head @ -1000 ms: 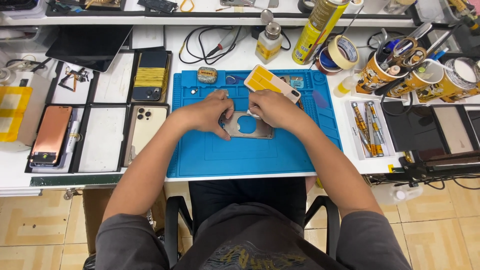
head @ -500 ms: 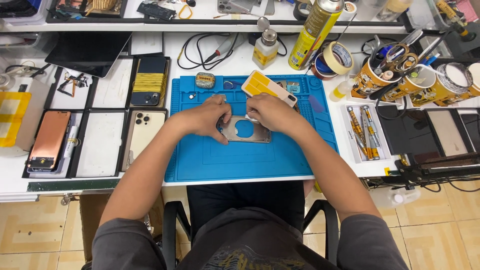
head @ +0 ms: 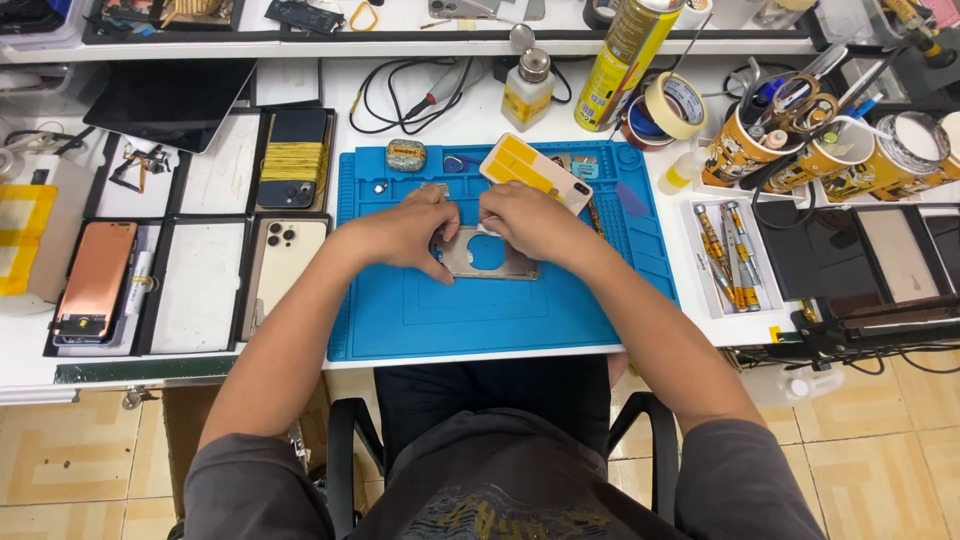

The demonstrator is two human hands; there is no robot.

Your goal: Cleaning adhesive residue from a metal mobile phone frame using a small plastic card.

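A grey metal phone frame (head: 490,256) with a round hole in it lies flat on the blue work mat (head: 480,310). My left hand (head: 405,230) grips the frame's left end with fingers and thumb. My right hand (head: 530,222) presses on its upper right edge, fingers curled; whether a small tool is in them is hidden. A phone back with yellow tape (head: 535,172) lies tilted on the mat just behind my right hand. A small round tin (head: 406,155) sits at the mat's far left.
Black trays on the left hold a copper phone (head: 95,280), a pale gold phone (head: 285,262) and a dark phone with a yellow band (head: 293,160). A screwdriver tray (head: 725,255), tool cups (head: 770,140), tape rolls (head: 672,105), spray can (head: 625,60) and a bottle (head: 527,85) stand behind and to the right.
Both hands stay on the metal frame with only slight finger movement. The view has shifted a little.
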